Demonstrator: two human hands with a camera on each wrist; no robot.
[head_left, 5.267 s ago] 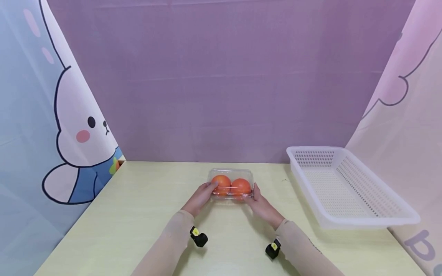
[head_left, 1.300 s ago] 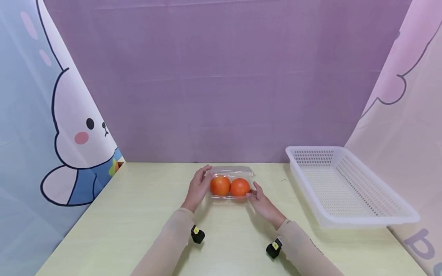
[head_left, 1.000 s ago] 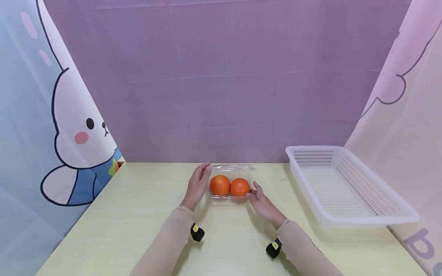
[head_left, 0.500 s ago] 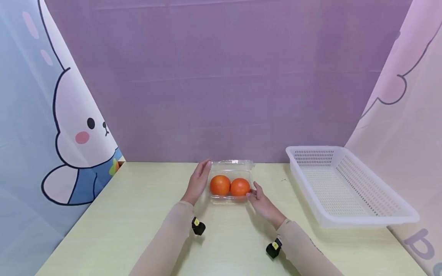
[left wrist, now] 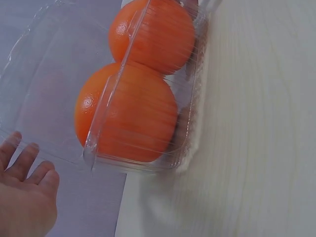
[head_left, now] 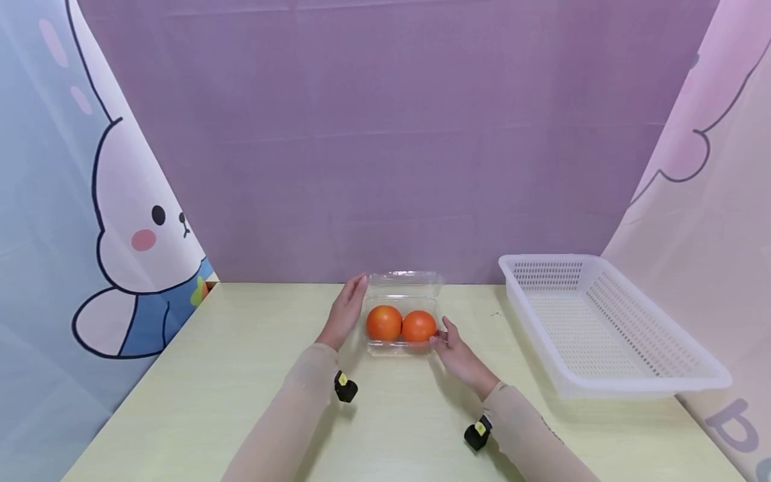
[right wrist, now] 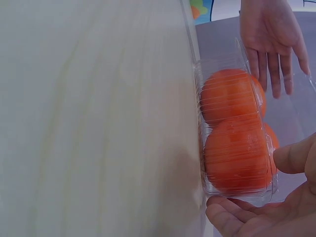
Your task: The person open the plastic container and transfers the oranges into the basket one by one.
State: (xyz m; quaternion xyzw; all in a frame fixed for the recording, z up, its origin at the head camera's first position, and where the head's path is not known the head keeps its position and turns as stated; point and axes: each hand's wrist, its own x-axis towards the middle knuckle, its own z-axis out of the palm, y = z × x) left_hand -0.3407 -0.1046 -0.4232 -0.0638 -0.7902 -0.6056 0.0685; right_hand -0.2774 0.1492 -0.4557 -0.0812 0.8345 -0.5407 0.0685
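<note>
A clear plastic clamshell box [head_left: 402, 349] stands on the table with its hinged lid [head_left: 405, 284] raised and tilted back. Two oranges, the left one [head_left: 383, 323] and the right one [head_left: 419, 327], sit side by side in its base. My left hand [head_left: 345, 313] is at the left edge of the lid, fingers extended; in the left wrist view the fingertips [left wrist: 30, 148] lie by the lid's edge. My right hand [head_left: 456, 355] holds the box's near right corner, thumb [right wrist: 295, 155] at the rim and fingers against the end wall.
A white perforated plastic basket [head_left: 638, 387] stands on the right of the pale wooden table [head_left: 199, 375]. Behind the table hangs a purple cloth [head_left: 385, 147]. Printed cloths flank both sides, one with a cartoon rabbit [head_left: 144, 214].
The box was closed at first, with both hands on its front. Its lid has since swung up and back, and my left hand has moved farther back with it. The right hand stays nearly still.
</note>
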